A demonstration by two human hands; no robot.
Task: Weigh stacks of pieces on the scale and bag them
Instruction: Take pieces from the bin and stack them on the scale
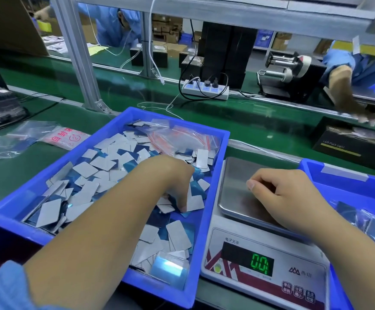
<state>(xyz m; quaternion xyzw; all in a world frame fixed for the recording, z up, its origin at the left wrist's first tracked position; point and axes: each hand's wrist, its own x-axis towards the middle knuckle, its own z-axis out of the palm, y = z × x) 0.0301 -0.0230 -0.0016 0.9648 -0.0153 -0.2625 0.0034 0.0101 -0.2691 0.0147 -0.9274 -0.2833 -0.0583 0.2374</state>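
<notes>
A blue bin (217,166) in front of me holds a heap of flat grey and blue rectangular pieces (101,164) and several clear zip bags (182,135) at its far end. My left hand (173,180) reaches down into the heap, its fingers curled among the pieces; what it grips is hidden. To the right stands a white digital scale (264,265) with a bare steel pan (233,175); its display reads 0.0. My right hand (280,189) hovers loosely curled over the pan with nothing in it.
A second blue bin (338,175) with bagged pieces sits at the right edge. Loose zip bags (37,137) lie on the green belt at left. Beyond are a power strip (206,89), a black box (352,144) and another person's gloved hand (347,95).
</notes>
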